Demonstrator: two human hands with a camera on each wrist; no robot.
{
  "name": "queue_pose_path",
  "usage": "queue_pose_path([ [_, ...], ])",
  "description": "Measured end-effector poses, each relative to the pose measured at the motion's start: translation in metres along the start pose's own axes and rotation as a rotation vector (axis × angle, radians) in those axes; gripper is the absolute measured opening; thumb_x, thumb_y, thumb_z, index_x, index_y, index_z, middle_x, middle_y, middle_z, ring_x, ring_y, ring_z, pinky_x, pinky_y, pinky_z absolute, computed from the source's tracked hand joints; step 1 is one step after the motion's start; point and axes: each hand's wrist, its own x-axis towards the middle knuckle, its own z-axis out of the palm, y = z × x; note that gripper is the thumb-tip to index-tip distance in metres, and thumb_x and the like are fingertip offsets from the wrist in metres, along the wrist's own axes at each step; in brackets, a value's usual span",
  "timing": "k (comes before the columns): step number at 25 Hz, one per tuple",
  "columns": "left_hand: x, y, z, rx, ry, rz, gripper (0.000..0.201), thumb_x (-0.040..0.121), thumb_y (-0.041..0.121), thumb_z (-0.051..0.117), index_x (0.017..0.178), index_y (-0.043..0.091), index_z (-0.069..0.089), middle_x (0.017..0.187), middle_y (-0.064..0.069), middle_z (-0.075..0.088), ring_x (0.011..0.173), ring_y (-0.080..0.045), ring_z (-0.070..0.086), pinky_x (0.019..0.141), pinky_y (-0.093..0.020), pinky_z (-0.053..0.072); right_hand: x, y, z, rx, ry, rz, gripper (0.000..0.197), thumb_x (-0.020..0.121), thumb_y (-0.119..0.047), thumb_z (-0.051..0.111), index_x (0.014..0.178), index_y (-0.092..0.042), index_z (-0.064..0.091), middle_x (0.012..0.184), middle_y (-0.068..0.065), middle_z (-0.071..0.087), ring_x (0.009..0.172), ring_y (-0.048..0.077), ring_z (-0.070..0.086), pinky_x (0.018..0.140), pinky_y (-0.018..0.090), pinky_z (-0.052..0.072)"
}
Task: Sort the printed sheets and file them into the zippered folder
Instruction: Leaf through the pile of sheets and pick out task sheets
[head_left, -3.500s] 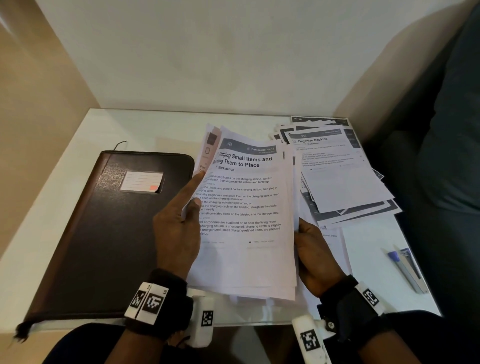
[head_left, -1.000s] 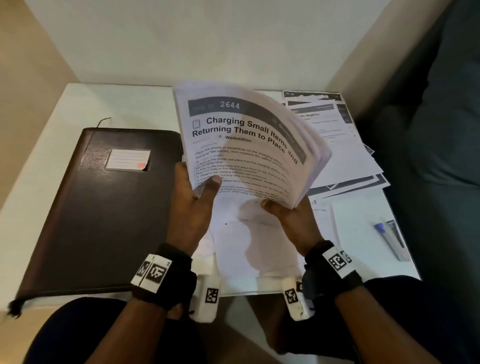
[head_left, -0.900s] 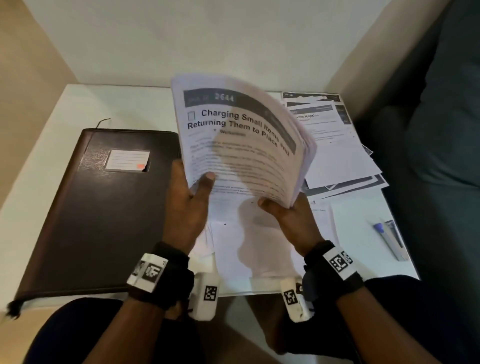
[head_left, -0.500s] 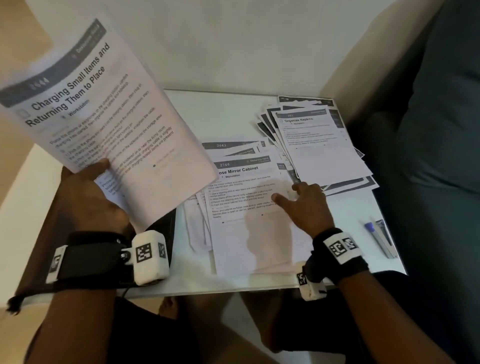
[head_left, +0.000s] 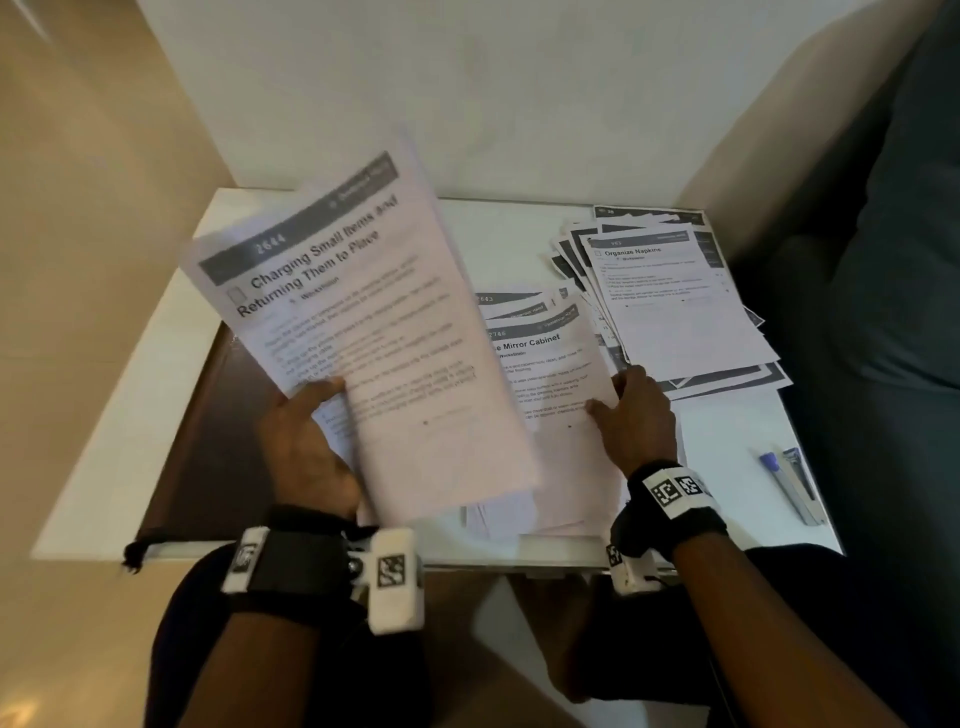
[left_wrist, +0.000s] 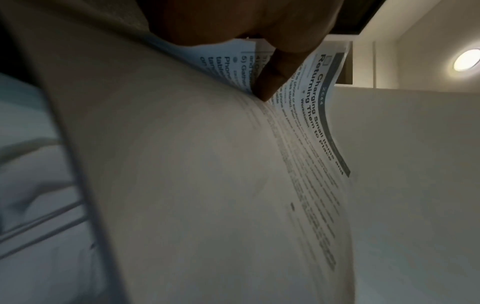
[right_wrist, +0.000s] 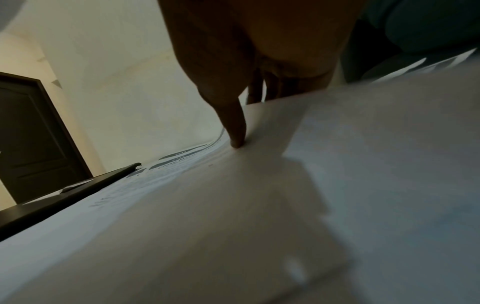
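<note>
My left hand (head_left: 306, 441) grips a stack of printed sheets (head_left: 363, 322) headed "Charging Small Items and Returning Them to Place". It holds them tilted in the air above the dark zippered folder (head_left: 208, 441), which lies closed on the left of the table. In the left wrist view the thumb (left_wrist: 270, 82) presses on the stack (left_wrist: 207, 185). My right hand (head_left: 634, 415) is at the right edge of the "Mirror Cabinet" pile (head_left: 550, 374). Its thumb (right_wrist: 233, 127) lies on top and its fingers go behind the raised edge of that pile (right_wrist: 233, 205).
A fanned pile topped "Organize Napkins" (head_left: 675, 312) lies at the back right of the white table (head_left: 171, 364). A pen and a stapler-like tool (head_left: 789, 483) lie at the front right. A dark cushion (head_left: 893, 260) borders the right side, with a wall behind.
The right hand let go of the stack and went down to the pile on the table. The left hand swung the stack far left, then back to the right over the folder.
</note>
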Motion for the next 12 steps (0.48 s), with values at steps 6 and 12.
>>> queue_pose_path([
  [6,-0.068,-0.038,-0.017,-0.115,-0.101,-0.197,0.055,0.085,0.007,0.063,0.139,0.000,0.058,0.133,-0.024,0.064,0.119,-0.043,0.062,0.106,-0.056,0.050,-0.024,0.004,-0.032,0.128,0.033,-0.083,0.023,0.102,-0.027,0.058,0.107,-0.008,0.070,0.109,0.013,0.065,0.104,0.031,0.060,0.082,0.029,0.038],
  [12,-0.091,-0.037,-0.019,-0.178,-0.158,-0.366,0.031,0.101,0.011,0.038,0.127,0.009,0.055,0.085,-0.006,0.069,0.070,-0.021,0.070,0.067,-0.036,0.062,-0.070,-0.008,-0.072,0.299,0.003,-0.074,0.025,0.104,-0.013,0.048,0.118,-0.013,0.069,0.112,0.004,0.070,0.098,0.022,0.063,0.072,0.025,0.047],
])
